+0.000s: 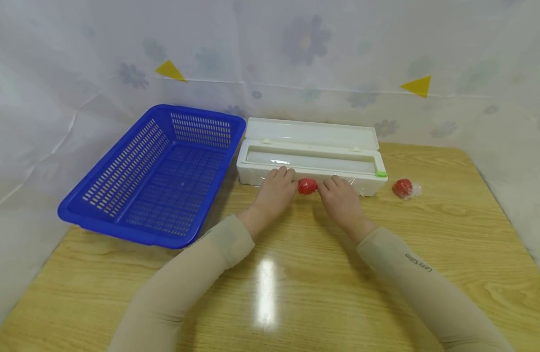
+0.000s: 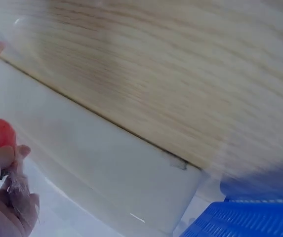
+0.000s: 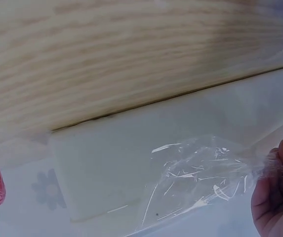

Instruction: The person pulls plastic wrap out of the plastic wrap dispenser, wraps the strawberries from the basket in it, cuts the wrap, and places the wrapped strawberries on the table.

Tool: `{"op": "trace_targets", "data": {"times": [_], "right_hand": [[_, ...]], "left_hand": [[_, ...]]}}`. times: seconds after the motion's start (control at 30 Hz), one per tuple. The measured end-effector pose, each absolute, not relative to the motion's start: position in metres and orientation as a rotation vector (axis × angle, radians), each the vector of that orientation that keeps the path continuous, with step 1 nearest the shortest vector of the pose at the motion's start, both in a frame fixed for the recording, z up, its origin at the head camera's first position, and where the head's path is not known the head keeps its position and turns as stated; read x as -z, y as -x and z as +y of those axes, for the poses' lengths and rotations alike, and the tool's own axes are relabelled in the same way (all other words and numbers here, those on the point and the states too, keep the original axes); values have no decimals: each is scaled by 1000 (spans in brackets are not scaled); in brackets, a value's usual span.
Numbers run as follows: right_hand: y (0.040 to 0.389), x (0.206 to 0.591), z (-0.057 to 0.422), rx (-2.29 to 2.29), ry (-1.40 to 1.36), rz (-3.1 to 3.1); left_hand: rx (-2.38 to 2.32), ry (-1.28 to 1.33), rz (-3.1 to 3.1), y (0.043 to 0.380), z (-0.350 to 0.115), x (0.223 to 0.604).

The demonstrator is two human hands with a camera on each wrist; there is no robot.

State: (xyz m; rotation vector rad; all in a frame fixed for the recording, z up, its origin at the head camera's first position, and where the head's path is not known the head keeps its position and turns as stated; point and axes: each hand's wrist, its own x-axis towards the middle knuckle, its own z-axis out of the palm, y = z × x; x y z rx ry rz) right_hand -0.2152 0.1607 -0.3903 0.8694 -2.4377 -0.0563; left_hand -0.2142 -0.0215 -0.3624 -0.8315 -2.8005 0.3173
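Observation:
Between my two hands is a round red item point(image 1: 307, 186) in clear plastic film, in front of a white film dispenser box point(image 1: 311, 159); its exact kind is not plain. My left hand point(image 1: 276, 191) pinches the gathered film at its left side, and the left wrist view shows bunched film point(image 2: 19, 190) in the curled fingers. At the other side my right hand point(image 1: 342, 201) pinches the film. In the right wrist view crinkled clear film point(image 3: 205, 173) trails from the right fingers across the box front. The box's lid point(image 1: 311, 133) stands raised behind.
A blue plastic basket point(image 1: 195, 195) stands on the left, close to the box. Right of the box lies another red item point(image 1: 402, 187) wrapped in film, with a loose film tail. All rest on a wooden table point(image 1: 314, 293), with a flowered white curtain point(image 1: 305, 63) behind.

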Motion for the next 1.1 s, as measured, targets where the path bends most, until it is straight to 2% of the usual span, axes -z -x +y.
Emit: {"op": "trace_targets", "data": {"times": [0.27,1.1], "right_hand": [[217,391,162,31,-885,-2418],[216,388,154,149,-896,-2572]], "left_hand": [[-58,738,-2915,216,-20,359],[7,741,-3019,221,-22,364]]}}
